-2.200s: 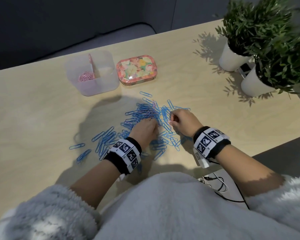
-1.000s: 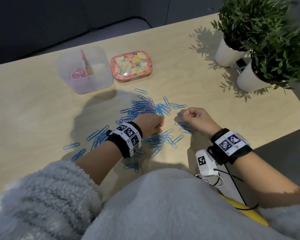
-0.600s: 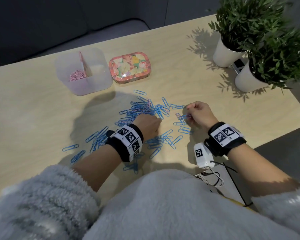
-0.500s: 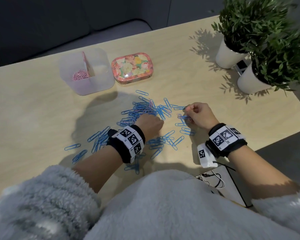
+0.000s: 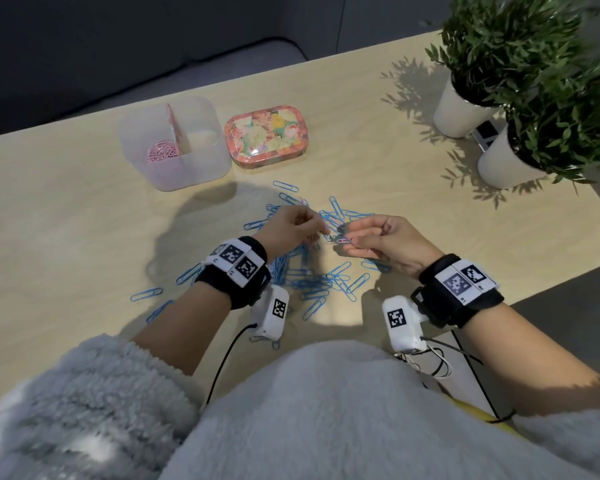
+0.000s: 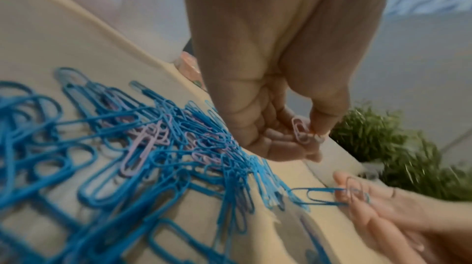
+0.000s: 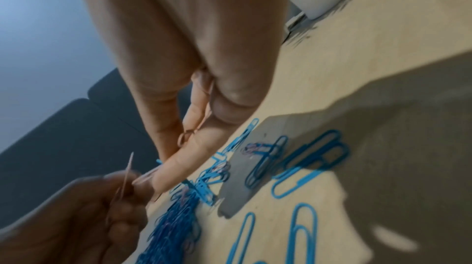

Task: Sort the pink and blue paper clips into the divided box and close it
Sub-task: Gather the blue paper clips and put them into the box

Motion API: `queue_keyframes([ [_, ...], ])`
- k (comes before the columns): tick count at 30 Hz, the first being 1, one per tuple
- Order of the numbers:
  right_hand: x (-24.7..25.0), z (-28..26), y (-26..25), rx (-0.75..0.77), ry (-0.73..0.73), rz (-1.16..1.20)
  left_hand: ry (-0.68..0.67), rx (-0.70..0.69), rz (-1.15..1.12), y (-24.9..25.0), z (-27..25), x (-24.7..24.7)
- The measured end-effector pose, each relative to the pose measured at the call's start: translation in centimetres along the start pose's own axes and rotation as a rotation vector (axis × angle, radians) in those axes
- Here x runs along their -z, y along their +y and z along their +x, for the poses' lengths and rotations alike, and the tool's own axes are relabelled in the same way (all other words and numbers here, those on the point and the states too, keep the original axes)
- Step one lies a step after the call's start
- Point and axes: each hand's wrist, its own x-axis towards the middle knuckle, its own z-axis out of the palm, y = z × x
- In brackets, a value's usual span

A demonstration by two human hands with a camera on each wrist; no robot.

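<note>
Blue paper clips (image 5: 312, 275) lie scattered on the wooden table, with a few pink ones mixed into the heap (image 6: 143, 143). The clear divided box (image 5: 201, 168) stands at the back left, pink clips (image 5: 161, 154) in its left compartment. Its floral lid (image 5: 267, 133) lies beside it on the right. My left hand (image 5: 321, 233) is raised over the heap and pinches a pink clip (image 6: 301, 131). My right hand (image 5: 349, 242) faces it, pinching a pink clip (image 6: 353, 188) with a blue clip (image 6: 319, 197) hooked to it.
Two plants in white pots (image 5: 465, 109) (image 5: 506, 164) stand at the back right of the table. The table's right edge (image 5: 568, 271) runs close to my right wrist. Cables (image 5: 440, 365) hang at my lap.
Both hands have lifted off the heap and come together above it. The left hand now holds a pink clip; the right has raised its linked pink and blue clips.
</note>
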Motion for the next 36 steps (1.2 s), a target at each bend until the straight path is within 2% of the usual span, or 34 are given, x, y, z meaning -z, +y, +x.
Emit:
queue_keyframes([
  [3,-0.9,0.0,-0.1,-0.011,-0.049,-0.016,0.039,0.049,-0.258,0.3,-0.1,0.1],
  [7,-1.4,0.0,-0.3,0.02,-0.076,-0.12,-0.008,0.218,-0.369,0.6,-0.1,0.4],
  [12,-1.7,0.3,-0.6,0.053,-0.099,-0.174,-0.017,0.338,-0.293,0.7,-0.1,-0.5],
  [15,-2.1,0.4,-0.5,0.048,-0.121,-0.151,-0.094,0.391,-0.278,0.2,0.0,-0.9],
  [18,-2.1,0.8,-0.1,0.067,-0.074,-0.181,-0.147,0.329,-0.228,-0.2,-0.1,-1.2],
  [21,-1.8,0.9,0.3,0.089,-0.03,-0.285,-0.145,0.184,-0.097,-0.3,-0.5,-1.4],
  [23,-1.7,0.8,0.3,0.09,0.066,-0.276,-0.102,0.115,0.105,-0.4,-0.5,-1.3],
  [25,-0.7,0.9,0.1,0.063,0.246,-0.116,-0.076,0.04,0.389,-0.6,-0.4,-1.1],
  [27,1.0,1.1,-0.3,-0.018,0.344,0.185,-0.069,0.009,0.662,-0.9,-0.5,-0.9],
  [28,1.9,1.2,-0.6,-0.072,0.329,0.31,-0.052,0.005,0.771,-1.0,-0.6,-0.8],
  [30,3.4,1.3,-0.8,-0.145,0.221,0.399,0.008,0.01,0.885,-1.0,-0.6,-0.8],
  [32,4.3,1.8,-0.4,-0.156,0.153,0.293,0.053,-0.003,0.899,-0.6,-0.3,-1.2],
  [34,4.4,2.4,0.4,-0.13,0.193,0.049,0.075,-0.035,0.945,0.0,0.4,-1.8],
  [36,3.8,3.1,1.3,-0.032,0.257,-0.186,0.089,-0.084,1.033,0.4,1.4,-2.5],
])
